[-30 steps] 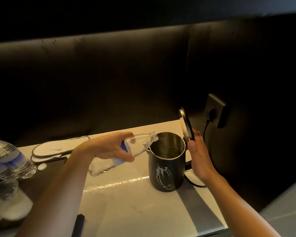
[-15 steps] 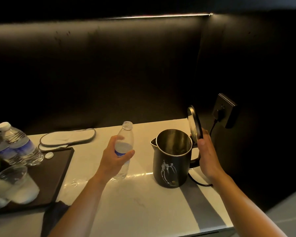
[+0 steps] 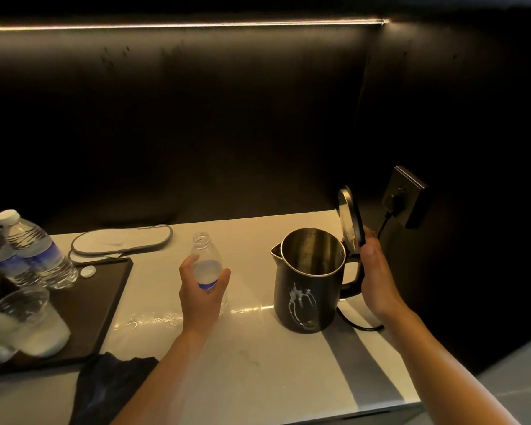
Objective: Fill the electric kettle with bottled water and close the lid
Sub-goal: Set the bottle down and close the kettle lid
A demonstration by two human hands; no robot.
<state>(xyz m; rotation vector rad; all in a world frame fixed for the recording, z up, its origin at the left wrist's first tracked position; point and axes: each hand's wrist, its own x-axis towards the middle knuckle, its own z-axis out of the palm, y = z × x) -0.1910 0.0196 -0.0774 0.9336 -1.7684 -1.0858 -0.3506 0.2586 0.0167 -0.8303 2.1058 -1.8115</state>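
Note:
A black electric kettle (image 3: 307, 289) stands on the white counter (image 3: 258, 363), its steel inside showing. Its lid (image 3: 350, 220) is tipped up on the hinge at the right. My right hand (image 3: 377, 277) is wrapped around the kettle's handle, thumb up by the lid's base. Left of the kettle, a clear uncapped water bottle (image 3: 206, 259) with a blue label stands upright on the counter. My left hand (image 3: 201, 292) grips its middle. The water level inside the kettle is not visible.
A dark tray (image 3: 98, 302) at the left carries capped water bottles (image 3: 40, 250) and upturned glasses (image 3: 28, 320); a white bottle cap (image 3: 88, 272) lies at its far edge. A slipper (image 3: 123, 240) lies behind. The kettle's cord runs to a wall socket (image 3: 406, 197). A dark cloth (image 3: 111, 388) hangs at the front edge.
My left hand has swung the bottle from tilted at the kettle's mouth to upright and lowered it onto the counter to the left. My right hand stays at the handle.

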